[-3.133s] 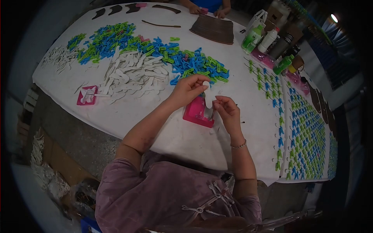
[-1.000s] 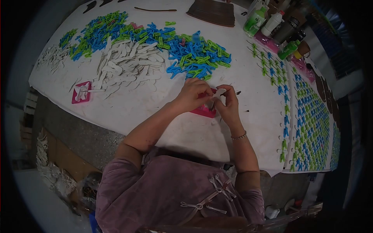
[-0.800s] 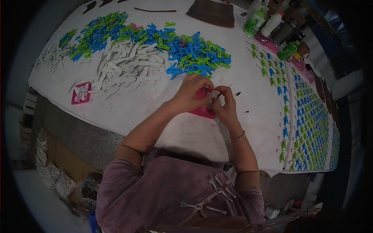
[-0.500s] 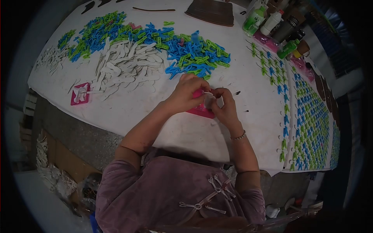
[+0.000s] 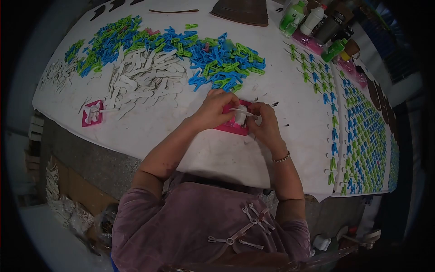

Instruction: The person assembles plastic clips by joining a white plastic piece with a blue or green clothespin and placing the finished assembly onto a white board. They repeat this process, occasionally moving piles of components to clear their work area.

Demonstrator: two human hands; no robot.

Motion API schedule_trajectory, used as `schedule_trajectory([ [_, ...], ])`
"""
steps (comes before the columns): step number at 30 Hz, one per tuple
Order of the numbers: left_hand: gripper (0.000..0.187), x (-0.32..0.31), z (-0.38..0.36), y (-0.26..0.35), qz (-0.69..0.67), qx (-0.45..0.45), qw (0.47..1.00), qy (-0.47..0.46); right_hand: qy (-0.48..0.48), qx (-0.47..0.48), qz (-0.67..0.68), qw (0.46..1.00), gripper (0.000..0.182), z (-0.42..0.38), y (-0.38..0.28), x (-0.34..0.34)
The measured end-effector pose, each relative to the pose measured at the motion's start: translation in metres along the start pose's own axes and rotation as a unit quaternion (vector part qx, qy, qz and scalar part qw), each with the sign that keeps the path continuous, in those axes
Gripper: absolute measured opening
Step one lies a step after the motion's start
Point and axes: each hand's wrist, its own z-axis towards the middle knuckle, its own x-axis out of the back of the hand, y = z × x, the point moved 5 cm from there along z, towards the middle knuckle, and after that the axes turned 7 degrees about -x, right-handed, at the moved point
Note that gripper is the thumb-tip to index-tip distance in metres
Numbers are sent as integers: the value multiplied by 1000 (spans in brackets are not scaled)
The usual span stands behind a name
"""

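My left hand and my right hand face each other over a bright pink tray. Between them is a thin, slightly curved white strip. The fingers of my left hand close on its left end, while my right thumb and fingers pinch its right end. A white block-like thing shows in the tray below the strip. Just left of my left hand spreads a heap of similar flat white strips. Blue and green plastic clothespins are piled beyond my hands.
At the left a smaller pink tray holds white paste and a stick. Rows of blue and green clothespins cover the table's right side. Bottles stand at the back right, and a brown panel lies at the far edge.
My hands have drawn slightly apart, and my right hand has moved a little down and right. The white strip now shows stretched between them, with more of the tray visible.
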Motion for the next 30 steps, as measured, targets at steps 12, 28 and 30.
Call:
schedule_trajectory([
  [12, 22, -15, 21, 8, -44, -13, 999, -3, 68, 54, -59, 994, 34, 6, -31, 37],
  [28, 35, 11, -2, -33, -231, 109, 957, 138, -45, -113, -80, 989, 26, 97, 47, -16],
  [30, 36, 15, -5, -35, -229, 102, 958, 138, -41, -116, -86, 989, 24, 102, 44, -24],
])
